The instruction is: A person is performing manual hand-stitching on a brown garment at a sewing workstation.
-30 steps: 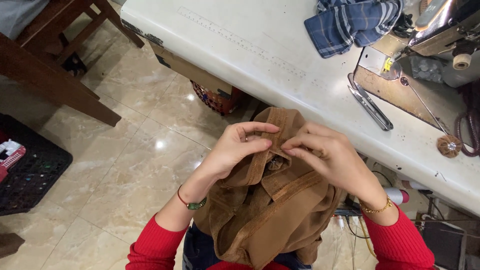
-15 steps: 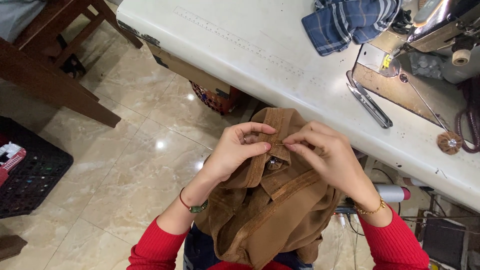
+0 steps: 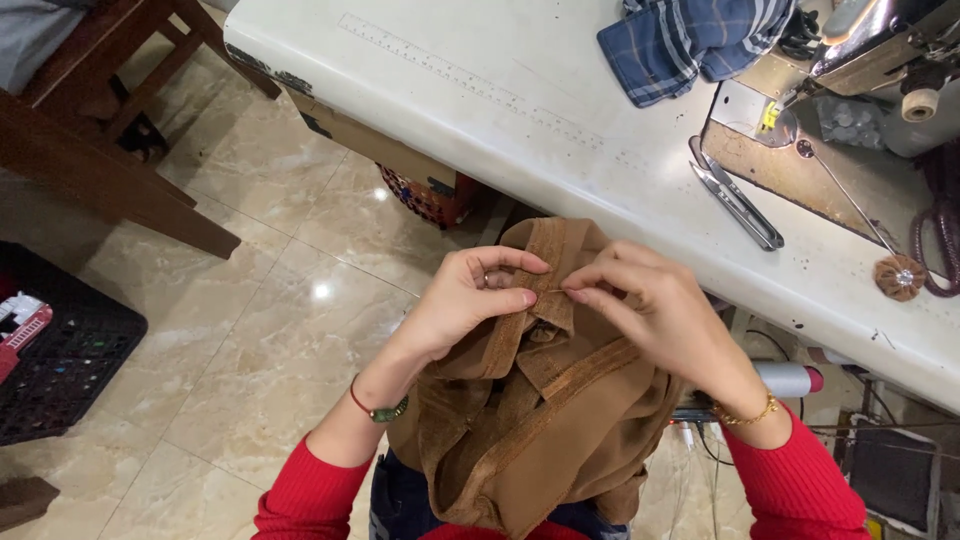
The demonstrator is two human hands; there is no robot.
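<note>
Pinched between thumb and forefinger of both hands, the brown ribbed fabric garment (image 3: 540, 400) is held over the lap, just before the edge of the white worktable (image 3: 480, 110). Compared with one second ago, the left hand (image 3: 465, 300) and the right hand (image 3: 650, 310) are brought closer together at one spot of the collar band, where something thin seems to be gripped; what it is cannot be told. The metal thread snips (image 3: 735, 195) are left untouched on the table.

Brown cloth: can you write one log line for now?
left hand: pinches brown cloth | right hand: pinches same fold | scissors: on white table
</note>
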